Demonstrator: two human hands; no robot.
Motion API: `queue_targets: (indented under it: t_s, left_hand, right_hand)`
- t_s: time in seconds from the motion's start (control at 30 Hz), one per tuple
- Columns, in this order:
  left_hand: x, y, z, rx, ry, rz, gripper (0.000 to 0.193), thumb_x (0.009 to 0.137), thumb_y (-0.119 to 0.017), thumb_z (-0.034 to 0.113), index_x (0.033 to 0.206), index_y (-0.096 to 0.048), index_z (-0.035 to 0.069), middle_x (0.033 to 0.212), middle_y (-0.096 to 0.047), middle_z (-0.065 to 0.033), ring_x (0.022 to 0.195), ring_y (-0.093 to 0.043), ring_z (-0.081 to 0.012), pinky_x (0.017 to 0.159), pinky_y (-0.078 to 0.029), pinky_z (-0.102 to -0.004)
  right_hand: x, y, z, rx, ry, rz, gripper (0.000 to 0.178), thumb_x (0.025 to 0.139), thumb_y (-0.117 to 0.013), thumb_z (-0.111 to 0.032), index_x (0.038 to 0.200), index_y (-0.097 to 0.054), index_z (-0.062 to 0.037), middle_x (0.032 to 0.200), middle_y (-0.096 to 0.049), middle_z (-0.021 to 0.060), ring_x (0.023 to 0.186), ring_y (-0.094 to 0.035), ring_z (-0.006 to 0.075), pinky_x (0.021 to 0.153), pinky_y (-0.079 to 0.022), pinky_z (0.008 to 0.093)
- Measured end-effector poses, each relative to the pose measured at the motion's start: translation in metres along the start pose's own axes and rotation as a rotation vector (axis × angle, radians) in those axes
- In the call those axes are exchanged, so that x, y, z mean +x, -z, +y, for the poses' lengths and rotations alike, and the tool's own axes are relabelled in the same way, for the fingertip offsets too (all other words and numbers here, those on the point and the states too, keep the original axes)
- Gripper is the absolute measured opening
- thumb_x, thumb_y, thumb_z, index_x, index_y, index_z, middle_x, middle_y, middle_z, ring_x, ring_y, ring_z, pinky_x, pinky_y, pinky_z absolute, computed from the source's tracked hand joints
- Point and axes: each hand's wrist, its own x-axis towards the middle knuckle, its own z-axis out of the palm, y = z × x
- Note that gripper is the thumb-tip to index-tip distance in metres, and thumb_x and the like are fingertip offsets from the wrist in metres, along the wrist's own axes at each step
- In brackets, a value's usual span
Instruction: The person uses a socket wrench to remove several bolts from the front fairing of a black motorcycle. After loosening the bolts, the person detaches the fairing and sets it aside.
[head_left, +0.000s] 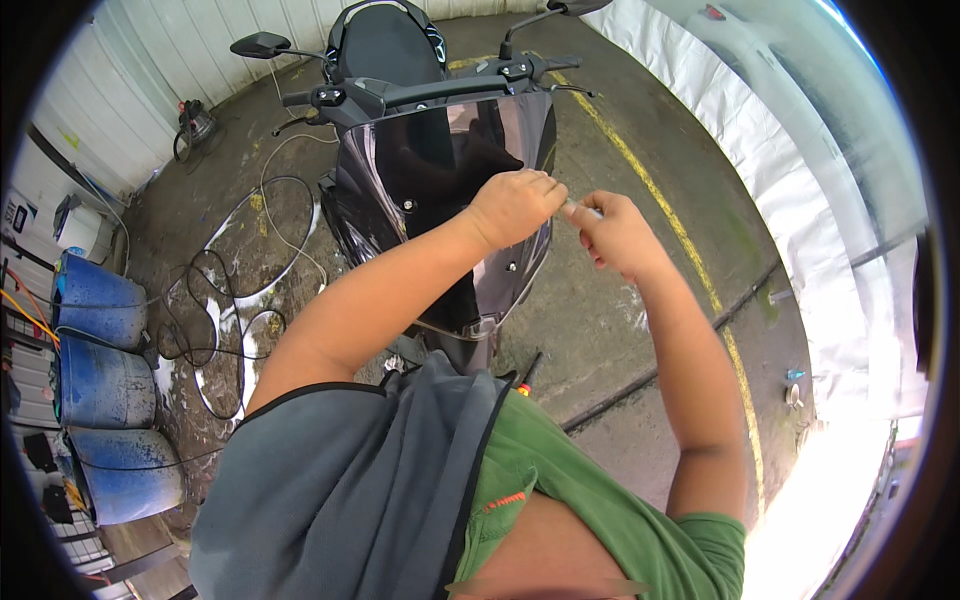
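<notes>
The left hand (512, 205) pinches the dark windscreen's (440, 190) right top edge; just right, the right hand (615, 232) grips a small pale object (580, 210) (kind unclear).

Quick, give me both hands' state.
Left hand: closed, fingers against the scooter windshield.
Right hand: closed on a small pale object; what it is cannot be told.

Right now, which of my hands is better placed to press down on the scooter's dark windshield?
Probably the left hand: it already rests against the dark windshield near its upper edge. The right hand sits just off the windshield's side, pinching a small pale object.
</notes>
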Motion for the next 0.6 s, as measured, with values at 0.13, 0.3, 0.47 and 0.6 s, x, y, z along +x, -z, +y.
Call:
queue_targets:
  t_s: [0.13,0.3,0.47,0.6]
  left_hand:
    - [0.002,0.011,0.013,-0.024,0.08,0.115,0.028,0.079,-0.066,0.011,0.106,-0.063,0.003,0.102,-0.067,-0.009,0.097,-0.066,-0.0258,0.08,-0.055,-0.0337]
    - [-0.039,0.053,0.068,-0.236,0.266,0.176,0.04,0.083,-0.068,0.016,0.12,-0.062,0.003,0.113,-0.066,-0.0123,0.102,-0.065,-0.0294,0.084,-0.053,-0.0357]
    - [-0.139,0.086,0.08,-0.869,0.419,-0.396,0.031,0.086,-0.069,0.023,0.111,-0.068,0.005,0.096,-0.07,-0.0132,0.085,-0.068,-0.0309,0.074,-0.054,-0.0392]
    - [-0.209,0.098,0.065,-1.016,0.882,-0.415,0.031,0.086,-0.072,0.021,0.111,-0.069,0.003,0.096,-0.073,-0.0131,0.086,-0.071,-0.0232,0.078,-0.054,-0.0325]
  right_hand:
    - [0.023,0.017,-0.018,0.162,-0.289,-0.333,0.023,0.097,-0.056,-0.024,0.095,-0.064,-0.0033,0.063,-0.05,-0.0008,0.052,-0.044,0.0091,0.044,-0.034,0.0273]
    - [0.04,0.014,-0.014,0.381,-0.391,-0.396,0.019,0.096,-0.055,-0.02,0.103,-0.066,-0.0055,0.063,-0.05,0.0006,0.05,-0.043,0.009,0.044,-0.032,0.0262]
    - [0.033,-0.007,-0.026,-0.353,-0.076,-0.229,0.031,0.093,-0.058,-0.018,0.123,-0.06,-0.0081,0.067,-0.057,0.0058,0.058,-0.055,0.0167,0.052,-0.042,0.0349]
    - [0.01,-0.024,-0.031,-1.115,0.203,0.02,0.034,0.09,-0.061,-0.016,0.123,-0.063,-0.0098,0.067,-0.061,0.0065,0.054,-0.053,0.0192,0.053,-0.044,0.0338]
